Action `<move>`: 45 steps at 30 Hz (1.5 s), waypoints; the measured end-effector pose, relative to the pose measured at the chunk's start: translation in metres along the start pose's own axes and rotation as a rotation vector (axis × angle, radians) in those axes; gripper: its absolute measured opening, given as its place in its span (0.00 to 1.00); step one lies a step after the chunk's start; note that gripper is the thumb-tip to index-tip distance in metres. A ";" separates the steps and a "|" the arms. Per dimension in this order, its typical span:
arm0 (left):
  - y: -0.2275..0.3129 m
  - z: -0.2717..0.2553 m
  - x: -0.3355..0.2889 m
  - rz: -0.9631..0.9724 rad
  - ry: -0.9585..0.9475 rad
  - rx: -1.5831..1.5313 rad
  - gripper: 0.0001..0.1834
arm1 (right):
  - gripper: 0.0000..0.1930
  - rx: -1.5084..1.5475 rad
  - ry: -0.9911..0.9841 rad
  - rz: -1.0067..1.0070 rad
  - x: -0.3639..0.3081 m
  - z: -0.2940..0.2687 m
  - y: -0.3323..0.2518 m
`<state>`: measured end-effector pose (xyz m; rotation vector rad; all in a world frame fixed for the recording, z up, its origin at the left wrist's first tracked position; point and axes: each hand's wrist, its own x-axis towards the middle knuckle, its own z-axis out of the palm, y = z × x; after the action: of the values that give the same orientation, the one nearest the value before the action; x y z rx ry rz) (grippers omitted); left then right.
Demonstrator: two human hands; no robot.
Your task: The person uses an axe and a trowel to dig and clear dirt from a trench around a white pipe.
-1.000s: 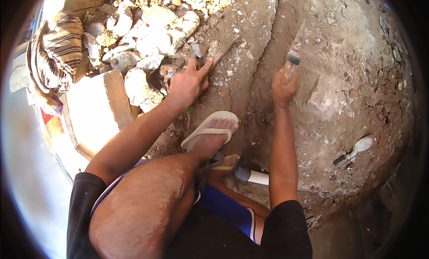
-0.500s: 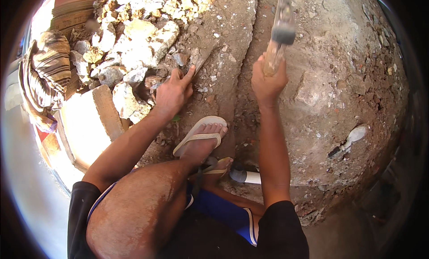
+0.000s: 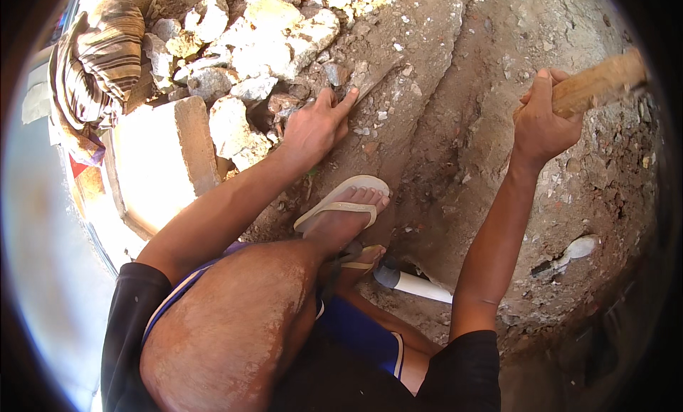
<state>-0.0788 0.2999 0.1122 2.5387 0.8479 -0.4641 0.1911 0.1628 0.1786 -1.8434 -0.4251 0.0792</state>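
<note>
My right hand is wrapped round the wooden handle of a hammer, raised out to the right; the hammer's head is not visible now. On the left, my left hand is closed beside the rubble, its index finger pointing along a thin, flat, chisel-like bar. That bar slants away from the fingers over the brown soil, its far end resting at or in the ground. How the other fingers grip it is partly hidden. Below the hand, my sandalled foot stands on the dirt.
Broken concrete lumps lie heaped at the upper left. Near them are a pale block and a striped cloth. A white pipe with a dark end pokes out by my feet. A dirty white-and-black object lies at right.
My right hand has swung the hammer outward to the right, from upright to nearly level. My left hand keeps its place by the bar; the whole view has shifted somewhat.
</note>
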 end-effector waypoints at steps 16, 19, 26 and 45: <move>0.001 0.003 0.000 0.042 0.038 0.057 0.30 | 0.15 -0.193 -0.014 0.045 -0.030 -0.001 0.024; 0.001 -0.001 0.000 -0.017 -0.004 0.063 0.28 | 0.13 -0.064 0.105 -0.160 -0.013 0.009 0.030; 0.015 0.003 0.019 0.125 0.045 0.040 0.32 | 0.11 -0.678 -0.313 0.921 -0.175 -0.062 0.313; 0.008 0.002 0.009 0.077 0.070 0.084 0.31 | 0.07 -0.304 -0.289 1.217 -0.166 -0.052 0.217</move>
<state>-0.0672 0.2979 0.1086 2.6684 0.7674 -0.3963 0.1046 0.0067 -0.0348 -2.1469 0.5781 1.1595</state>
